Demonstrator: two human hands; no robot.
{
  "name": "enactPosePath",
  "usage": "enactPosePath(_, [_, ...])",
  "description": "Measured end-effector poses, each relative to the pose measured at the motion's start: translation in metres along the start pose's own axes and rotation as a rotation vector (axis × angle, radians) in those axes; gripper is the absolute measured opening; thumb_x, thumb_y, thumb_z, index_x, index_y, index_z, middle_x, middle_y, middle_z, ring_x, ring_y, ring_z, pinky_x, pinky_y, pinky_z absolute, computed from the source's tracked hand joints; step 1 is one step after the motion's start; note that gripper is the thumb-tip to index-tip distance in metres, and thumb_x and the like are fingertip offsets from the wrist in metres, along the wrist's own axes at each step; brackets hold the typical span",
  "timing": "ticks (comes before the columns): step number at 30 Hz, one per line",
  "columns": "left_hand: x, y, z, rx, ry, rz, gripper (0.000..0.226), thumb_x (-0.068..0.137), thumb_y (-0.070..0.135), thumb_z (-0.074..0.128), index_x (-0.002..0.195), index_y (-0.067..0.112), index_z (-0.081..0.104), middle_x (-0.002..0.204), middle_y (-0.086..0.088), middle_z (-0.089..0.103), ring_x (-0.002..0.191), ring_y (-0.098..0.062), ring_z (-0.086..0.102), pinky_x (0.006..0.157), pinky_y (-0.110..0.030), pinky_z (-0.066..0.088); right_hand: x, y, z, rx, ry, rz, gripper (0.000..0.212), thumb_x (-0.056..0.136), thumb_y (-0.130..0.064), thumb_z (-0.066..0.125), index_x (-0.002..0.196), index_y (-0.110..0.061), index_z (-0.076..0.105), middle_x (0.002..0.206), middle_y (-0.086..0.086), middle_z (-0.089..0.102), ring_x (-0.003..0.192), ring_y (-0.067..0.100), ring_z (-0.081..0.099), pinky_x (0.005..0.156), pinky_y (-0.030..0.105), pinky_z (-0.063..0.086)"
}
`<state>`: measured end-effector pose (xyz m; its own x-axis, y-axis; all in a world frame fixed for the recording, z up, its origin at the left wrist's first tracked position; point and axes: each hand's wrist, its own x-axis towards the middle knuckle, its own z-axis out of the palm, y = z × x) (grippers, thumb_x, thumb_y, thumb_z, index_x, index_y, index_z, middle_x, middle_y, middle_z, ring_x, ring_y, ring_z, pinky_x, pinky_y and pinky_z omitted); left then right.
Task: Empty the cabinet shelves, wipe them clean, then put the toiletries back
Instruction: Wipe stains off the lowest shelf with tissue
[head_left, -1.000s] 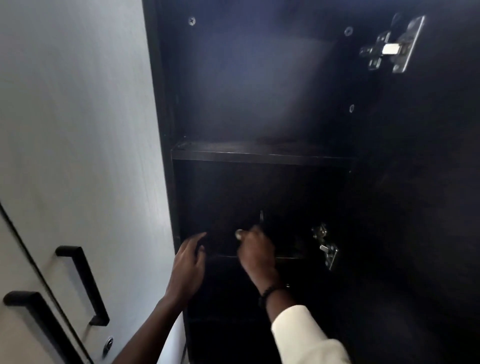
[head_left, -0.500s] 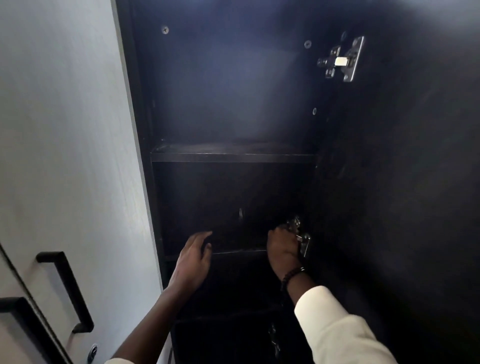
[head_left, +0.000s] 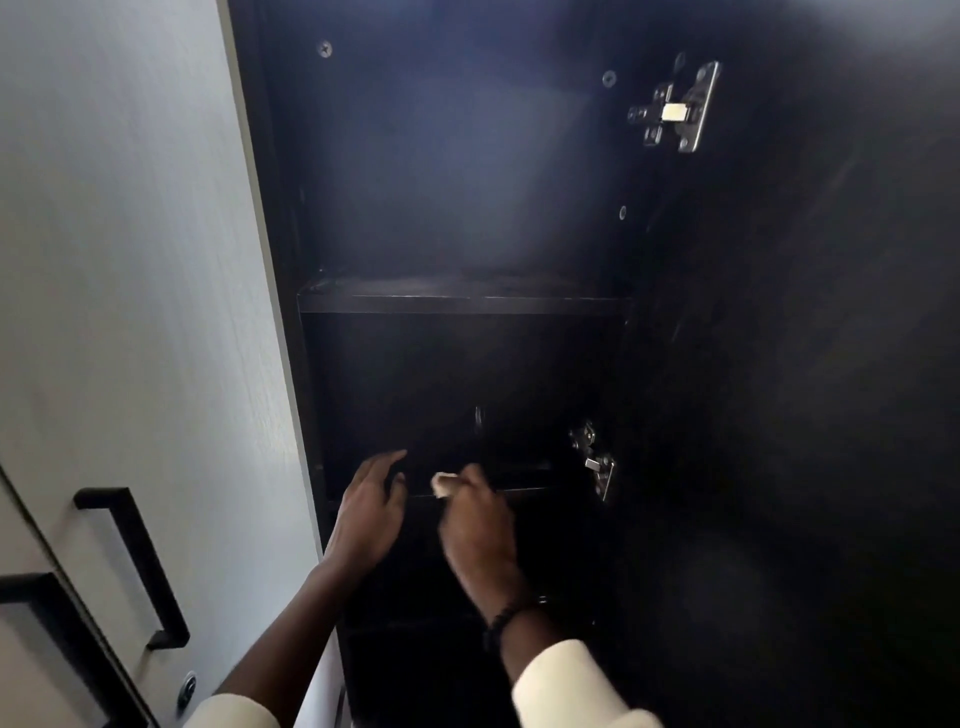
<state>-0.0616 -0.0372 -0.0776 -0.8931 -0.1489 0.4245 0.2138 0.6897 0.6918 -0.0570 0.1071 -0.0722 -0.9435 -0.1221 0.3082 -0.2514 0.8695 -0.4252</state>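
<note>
Cloth (head_left: 442, 483), soft and light, sits bunched in the right hand (head_left: 480, 525), fingers clamped on it at the lower shelf (head_left: 519, 491) front edge; left hand (head_left: 371, 512) fingers apart.

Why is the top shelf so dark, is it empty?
Empty, as far as the picture shows. The top shelf has nothing standing on it; only the bare dark back wall shows above it. Its deepest corners are too dark to check.

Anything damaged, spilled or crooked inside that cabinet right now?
Nothing stands out. The upper shelf sits level, both hinges look intact, and no spill shows, though the dark lower shelf by the hands is hard to read.
</note>
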Motion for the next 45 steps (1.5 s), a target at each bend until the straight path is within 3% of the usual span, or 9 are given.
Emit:
enactPosePath(6, [-0.003, -0.003, -0.005, 0.026, 0.001, -0.009, 0.037, 0.099, 0.014, 0.049, 0.135, 0.016, 0.055, 0.138, -0.001, 0.054, 0.127, -0.016, 0.049, 0.101, -0.02, 0.031, -0.007, -0.007, 0.009, -0.052, 0.055, -0.185, 0.036, 0.095, -0.021, 0.045, 0.123, -0.041, 0.056, 0.112, -0.006, 0.052, 0.09, 0.026, 0.066, 0.074, 0.041, 0.052])
enactPosePath(10, [-0.004, -0.009, -0.009, 0.039, 0.018, -0.02, 0.037, 0.1, 0.016, 0.048, 0.136, 0.017, 0.055, 0.138, 0.001, 0.053, 0.129, -0.016, 0.048, 0.103, -0.022, 0.031, 0.006, 0.06, -0.022, -0.143, 0.125, 0.045, 0.043, 0.089, -0.014, 0.046, 0.122, -0.037, 0.062, 0.113, -0.004, 0.055, 0.096, 0.025, 0.066, 0.078, 0.039, 0.053])
enactPosePath(15, [-0.001, -0.01, -0.002, 0.034, 0.018, -0.026, 0.036, 0.099, 0.015, 0.048, 0.135, 0.017, 0.055, 0.138, -0.001, 0.054, 0.129, -0.017, 0.049, 0.104, -0.024, 0.033, 0.024, 0.093, -0.04, -0.465, 0.235, 0.209, 0.02, 0.079, -0.01, 0.059, 0.09, -0.019, 0.073, 0.108, 0.005, 0.062, 0.095, 0.028, 0.065, 0.088, 0.041, 0.049])
enactPosePath(19, [0.005, -0.008, 0.005, 0.023, -0.015, 0.008, 0.037, 0.099, 0.017, 0.049, 0.135, 0.019, 0.055, 0.137, 0.001, 0.054, 0.127, -0.015, 0.05, 0.103, -0.023, 0.035, 0.039, 0.069, -0.031, -0.27, 0.155, 0.222, 0.032, 0.091, -0.008, 0.042, 0.11, -0.023, 0.063, 0.12, 0.0, 0.054, 0.098, 0.023, 0.065, 0.079, 0.035, 0.052])
enactPosePath(24, [0.019, -0.009, 0.016, 0.029, -0.041, 0.031, 0.037, 0.098, 0.014, 0.051, 0.135, 0.016, 0.056, 0.136, -0.002, 0.054, 0.127, -0.017, 0.05, 0.104, -0.021, 0.032, 0.027, 0.041, -0.027, -0.227, -0.093, -0.08, 0.052, 0.09, -0.009, 0.042, 0.133, -0.036, 0.054, 0.126, -0.004, 0.052, 0.102, 0.028, 0.064, 0.085, 0.039, 0.051])
enactPosePath(29, [0.017, -0.019, 0.009, 0.046, -0.051, 0.031, 0.037, 0.099, 0.016, 0.048, 0.135, 0.019, 0.056, 0.136, 0.003, 0.054, 0.128, -0.014, 0.048, 0.103, -0.019, 0.03, 0.033, 0.091, -0.049, -0.464, 0.148, 0.148, 0.042, 0.09, -0.017, 0.043, 0.124, -0.036, 0.059, 0.114, -0.005, 0.062, 0.101, 0.02, 0.065, 0.093, 0.039, 0.042])
enactPosePath(34, [0.01, -0.03, -0.007, 0.115, -0.006, 0.025, 0.037, 0.099, 0.016, 0.046, 0.135, 0.018, 0.055, 0.138, 0.001, 0.054, 0.129, -0.015, 0.048, 0.103, -0.018, 0.029, 0.016, 0.031, 0.004, -0.003, -0.009, 0.081, 0.055, 0.091, -0.011, 0.04, 0.138, -0.037, 0.05, 0.147, -0.015, 0.043, 0.119, 0.019, 0.059, 0.099, 0.034, 0.047])
enactPosePath(38, [0.007, -0.028, -0.007, 0.121, -0.028, 0.012, 0.039, 0.1, 0.018, 0.042, 0.138, 0.02, 0.052, 0.141, 0.001, 0.05, 0.131, -0.015, 0.046, 0.103, -0.021, 0.032, -0.005, -0.018, 0.037, 0.086, 0.0, -0.119, 0.046, 0.098, -0.023, 0.039, 0.142, -0.038, 0.044, 0.152, -0.019, 0.035, 0.12, 0.017, 0.059, 0.095, 0.038, 0.051])
enactPosePath(45, [-0.01, -0.031, -0.017, 0.137, -0.041, 0.057, 0.04, 0.1, 0.015, 0.045, 0.14, 0.017, 0.05, 0.143, -0.003, 0.049, 0.132, -0.016, 0.044, 0.105, -0.021, 0.031, -0.001, 0.064, -0.009, 0.138, 0.129, -0.142, 0.041, 0.097, -0.022, 0.051, 0.124, -0.052, 0.059, 0.134, -0.036, 0.049, 0.118, -0.012, 0.05, 0.095, 0.016, 0.045])
